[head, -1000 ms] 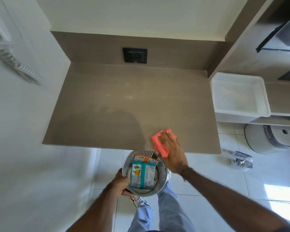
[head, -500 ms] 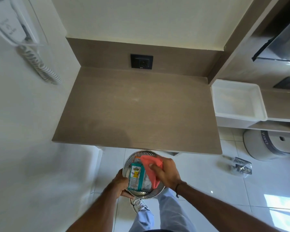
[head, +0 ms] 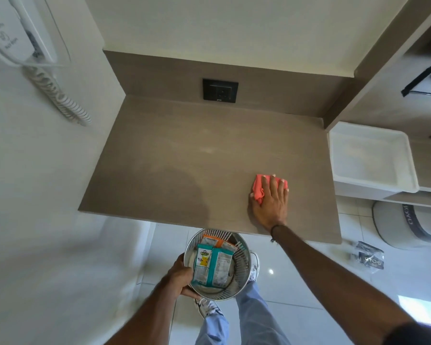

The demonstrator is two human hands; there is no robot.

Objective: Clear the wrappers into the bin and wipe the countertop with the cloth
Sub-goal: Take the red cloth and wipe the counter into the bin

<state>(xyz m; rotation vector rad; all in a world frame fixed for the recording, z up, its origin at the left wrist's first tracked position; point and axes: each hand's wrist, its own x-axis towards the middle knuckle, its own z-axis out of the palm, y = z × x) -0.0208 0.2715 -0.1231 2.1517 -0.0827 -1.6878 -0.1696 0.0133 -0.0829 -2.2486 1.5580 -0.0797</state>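
Wall [head: 47,195] fills my left, white, with a handset [head: 13,38] and coiled cord mounted on it. I see the left hand [head: 181,280] curled around the rim of the metal bin [head: 241,265], wrappers [head: 210,266] inside, below the brown countertop [head: 172,170]. The right hand [head: 271,200] presses the cloth [head: 258,189] flat near the counter's right edge, fingers together. A white tray [head: 406,155] sits rightmost.

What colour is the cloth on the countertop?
Coral pink cloth, under the right hand; head view.

Coral cloth [head: 258,189] flat on countertop [head: 174,155]; wrappers [head: 210,263] in bin [head: 241,263].
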